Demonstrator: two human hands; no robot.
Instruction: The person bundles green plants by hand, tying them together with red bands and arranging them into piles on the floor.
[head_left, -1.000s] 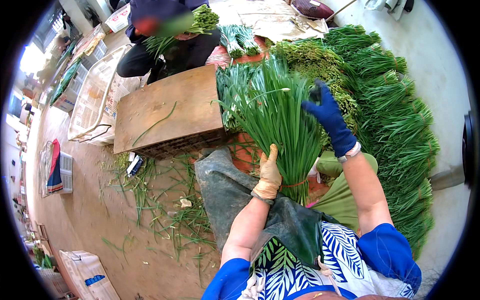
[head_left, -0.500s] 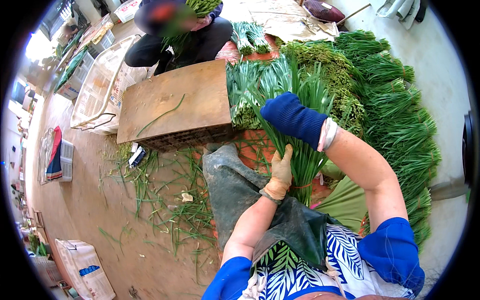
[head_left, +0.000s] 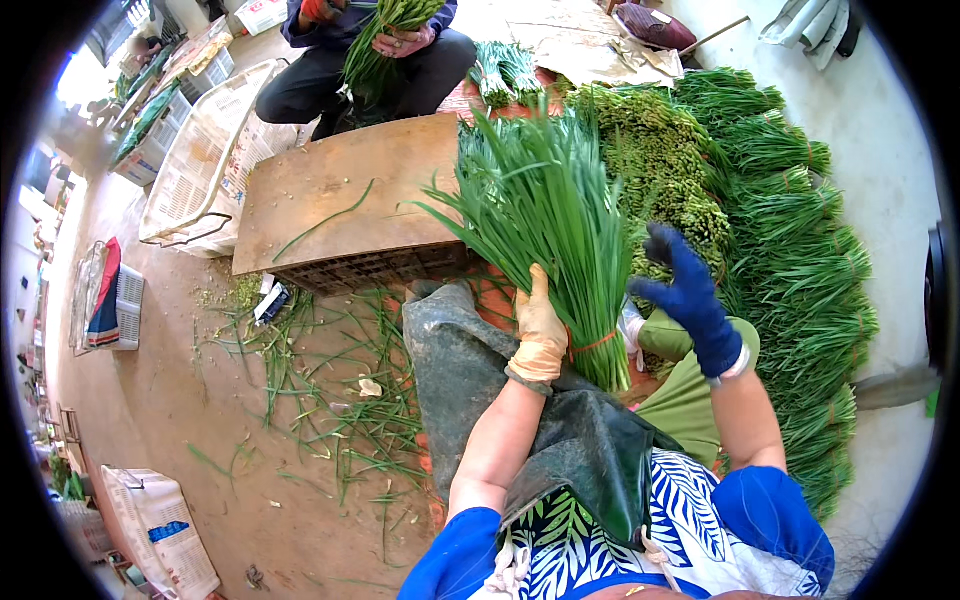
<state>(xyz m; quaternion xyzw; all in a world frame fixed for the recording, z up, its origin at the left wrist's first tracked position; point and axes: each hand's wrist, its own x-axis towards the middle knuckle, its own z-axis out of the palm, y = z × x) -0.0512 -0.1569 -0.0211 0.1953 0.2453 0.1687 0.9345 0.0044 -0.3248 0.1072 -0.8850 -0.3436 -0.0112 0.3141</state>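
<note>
My left hand (head_left: 540,330), in a tan glove, grips a tied bundle of long green chives (head_left: 550,215) near its base, where an orange band wraps it. The bundle stands upright over my dark apron (head_left: 560,430). My right hand (head_left: 690,295), in a blue glove, hovers just right of the bundle with fingers curled and nothing in it.
A wooden board on a dark crate (head_left: 350,195) lies ahead. Stacked chive bundles (head_left: 800,260) fill the right side. Another person (head_left: 380,50) sits beyond the board holding greens. Loose trimmings (head_left: 320,400) litter the floor, with white crates (head_left: 205,170) at left.
My right hand swept across the top of the bundle, then dropped to its right side. My left hand kept its grip near the base and the view tilted toward the board.
</note>
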